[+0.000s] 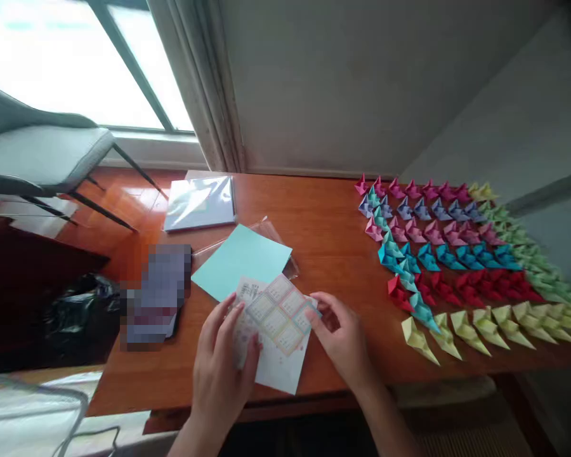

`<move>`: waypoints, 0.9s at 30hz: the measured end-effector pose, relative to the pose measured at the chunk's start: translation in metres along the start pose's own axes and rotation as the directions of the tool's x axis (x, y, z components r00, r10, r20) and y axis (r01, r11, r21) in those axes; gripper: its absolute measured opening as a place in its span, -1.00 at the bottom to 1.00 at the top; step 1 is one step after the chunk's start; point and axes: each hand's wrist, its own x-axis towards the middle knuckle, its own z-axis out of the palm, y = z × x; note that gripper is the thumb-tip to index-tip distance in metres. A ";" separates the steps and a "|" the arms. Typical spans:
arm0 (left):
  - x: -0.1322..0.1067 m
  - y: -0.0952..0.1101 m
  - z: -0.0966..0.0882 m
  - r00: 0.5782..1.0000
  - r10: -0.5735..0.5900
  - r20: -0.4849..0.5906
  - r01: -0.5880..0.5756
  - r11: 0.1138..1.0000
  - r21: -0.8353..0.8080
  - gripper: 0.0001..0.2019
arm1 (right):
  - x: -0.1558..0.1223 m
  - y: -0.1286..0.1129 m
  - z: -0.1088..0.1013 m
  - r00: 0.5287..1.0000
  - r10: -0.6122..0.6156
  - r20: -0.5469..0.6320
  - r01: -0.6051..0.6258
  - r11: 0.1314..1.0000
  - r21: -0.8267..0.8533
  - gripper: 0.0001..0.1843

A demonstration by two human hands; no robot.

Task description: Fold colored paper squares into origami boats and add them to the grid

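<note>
My right hand (340, 336) pinches the right corner of a sheet of pastel-framed labels (278, 314) between thumb and fingers. That sheet lies at a slant over a white printed sheet (280, 371) with a barcode and small pink marks. On the white sheet's left side my left hand (223, 355) grips the edge, fingers curled and thumb across the front. Behind both, a light turquoise square of paper (242, 254) rests on a clear plastic sleeve (290, 263), partly covered by the white sheet.
Rows of folded paper figures (428, 231) in several colours fill the right of the wooden table (323, 216). A plastic-wrapped paper pack (200, 203) lies at the back left. A blurred-out object (164, 292) sits at the left edge. Beyond stands a grey chair (42, 152).
</note>
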 end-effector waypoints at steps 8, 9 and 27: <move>0.027 0.001 -0.020 0.854 -0.480 0.202 0.492 0.615 -0.617 -0.44 | 0.013 -0.013 -0.002 0.996 -0.082 0.036 0.079 0.993 0.085 -0.73; 0.030 0.002 -0.024 0.805 -0.511 0.301 0.570 0.526 -0.631 -0.44 | 0.014 -0.014 -0.002 0.995 -0.097 0.040 0.093 0.992 0.091 -0.73; 0.031 0.010 -0.038 0.520 -0.669 0.530 0.827 0.241 -0.507 -0.49 | 0.059 -0.042 -0.013 0.902 -0.270 0.338 0.297 0.955 -0.030 -0.80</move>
